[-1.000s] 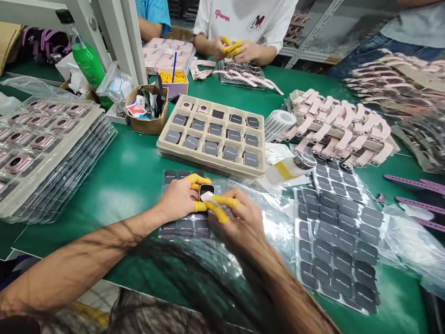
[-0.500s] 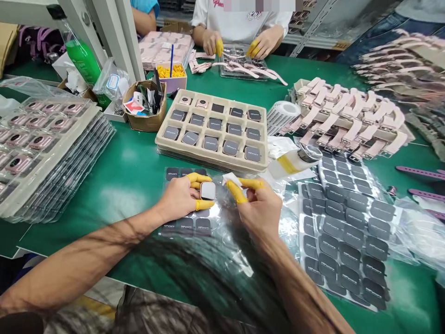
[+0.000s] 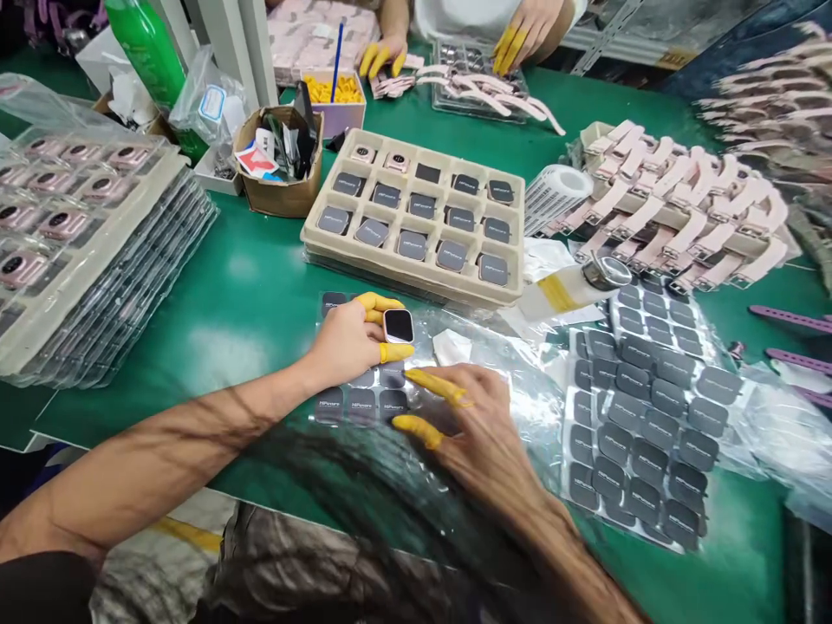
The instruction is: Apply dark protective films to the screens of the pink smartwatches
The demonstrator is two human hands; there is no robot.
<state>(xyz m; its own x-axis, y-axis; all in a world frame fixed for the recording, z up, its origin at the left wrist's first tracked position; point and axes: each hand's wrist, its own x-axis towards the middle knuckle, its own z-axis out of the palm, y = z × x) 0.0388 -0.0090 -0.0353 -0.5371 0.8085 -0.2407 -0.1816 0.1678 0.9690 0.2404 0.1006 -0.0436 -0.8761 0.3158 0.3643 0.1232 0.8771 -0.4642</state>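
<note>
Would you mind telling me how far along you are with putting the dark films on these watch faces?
Done: most pockets of the beige tray hold faces covered with dark film. In hand: the left hand pinches one watch face, its screen bare, while the right hand rests on the film sheet. Left: two uncovered faces in the tray's far-left corner, plus stacked trays.

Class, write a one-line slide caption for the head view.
Left hand holds a watch face; right hand rests on a sticker sheet.
</note>
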